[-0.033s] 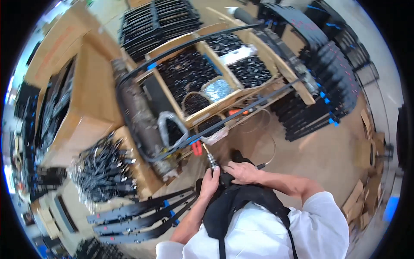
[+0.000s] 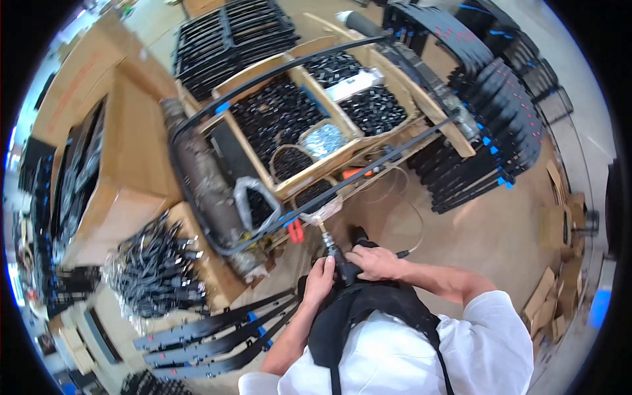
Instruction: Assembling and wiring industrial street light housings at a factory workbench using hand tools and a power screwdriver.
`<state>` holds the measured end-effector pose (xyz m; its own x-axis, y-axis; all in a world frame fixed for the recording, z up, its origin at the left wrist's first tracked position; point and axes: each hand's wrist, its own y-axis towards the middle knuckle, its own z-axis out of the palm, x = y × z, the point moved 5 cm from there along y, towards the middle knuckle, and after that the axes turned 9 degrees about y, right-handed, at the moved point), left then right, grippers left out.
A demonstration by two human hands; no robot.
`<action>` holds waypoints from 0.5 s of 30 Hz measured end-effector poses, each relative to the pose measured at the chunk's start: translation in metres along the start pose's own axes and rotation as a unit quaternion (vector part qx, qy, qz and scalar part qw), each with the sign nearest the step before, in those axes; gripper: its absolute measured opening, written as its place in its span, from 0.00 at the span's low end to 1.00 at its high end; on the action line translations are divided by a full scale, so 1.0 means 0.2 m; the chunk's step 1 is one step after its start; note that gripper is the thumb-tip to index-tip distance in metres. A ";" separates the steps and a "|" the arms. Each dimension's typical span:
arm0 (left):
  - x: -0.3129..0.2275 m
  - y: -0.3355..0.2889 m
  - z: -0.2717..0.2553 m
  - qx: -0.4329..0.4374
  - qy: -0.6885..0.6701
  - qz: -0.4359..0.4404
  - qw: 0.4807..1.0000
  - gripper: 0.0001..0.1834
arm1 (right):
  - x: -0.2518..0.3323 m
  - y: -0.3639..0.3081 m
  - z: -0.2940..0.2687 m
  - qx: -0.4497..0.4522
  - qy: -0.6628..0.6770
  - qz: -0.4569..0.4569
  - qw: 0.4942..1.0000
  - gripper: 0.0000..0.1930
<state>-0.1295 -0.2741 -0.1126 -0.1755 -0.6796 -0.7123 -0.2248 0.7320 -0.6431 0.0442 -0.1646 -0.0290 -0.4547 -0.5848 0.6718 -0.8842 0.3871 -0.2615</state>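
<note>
A black power screwdriver (image 2: pixel 340 262) with a silver chuck and a brass-coloured tip is held at my waist, pointing away from me. My right hand (image 2: pixel 376 263) is closed over its body from the right. My left hand (image 2: pixel 320 279) is closed against its left side, with the thumb along the tool; the fingers underneath are partly hidden. Just beyond the tip lies the near side of a long black frame strip (image 2: pixel 316 199), bent in a loop across the bench. A red clamp (image 2: pixel 294 230) sits by that strip, left of the tip.
A wooden compartment tray (image 2: pixel 309 176) full of small black clips stands inside the loop. At left are a large cardboard box (image 2: pixel 141 138) and a heap of black strips (image 2: pixel 161 270). Curved black panels (image 2: pixel 197 339) lie near my left arm; more (image 2: pixel 494 112) stack at right. A thin hose (image 2: pixel 421 230) curves rightward.
The screwdriver tip has shifted slightly right, farther from the red clamp. My left hand sits a little lower along the tool. The whole view has moved slightly.
</note>
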 end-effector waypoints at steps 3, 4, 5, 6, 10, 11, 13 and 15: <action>-0.20 0.08 0.08 0.051 -0.085 0.031 0.995 0.25 | -0.35 -0.25 -0.24 -0.040 0.013 0.179 0.983 0.33; -0.26 0.11 0.09 0.044 -0.102 0.020 0.994 0.24 | -0.51 -0.31 -0.31 -0.077 0.024 0.229 0.970 0.33; -0.29 0.15 0.10 0.034 -0.119 0.006 0.992 0.24 | -0.67 -0.34 -0.39 -0.100 0.015 0.290 0.952 0.33; -0.28 0.22 0.12 0.032 -0.137 0.003 0.990 0.24 | -0.83 -0.36 -0.48 -0.140 0.025 0.332 0.932 0.34; -0.47 0.41 0.17 -0.003 -0.233 -0.015 0.972 0.25 | -1.53 -0.27 -0.77 -0.242 0.030 0.380 0.892 0.32; -0.52 0.44 0.18 -0.015 -0.233 -0.016 0.972 0.25 | -1.67 -0.21 -0.86 -0.269 0.029 0.400 0.876 0.32; -0.63 0.50 0.19 -0.076 -0.412 0.004 0.908 0.25 | -1.95 -0.10 -1.01 -0.244 0.034 0.405 0.881 0.34; -0.76 0.60 0.27 -0.084 -0.454 -0.004 0.887 0.24 | -2.38 -0.19 -1.06 -0.240 0.029 0.399 0.885 0.40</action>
<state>-0.0781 -0.0801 -0.0974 0.6541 -0.3111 -0.6895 -0.3755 0.6577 -0.6530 0.3165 0.2493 -0.1915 -0.8954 0.0428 0.4433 -0.1309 0.9262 -0.3537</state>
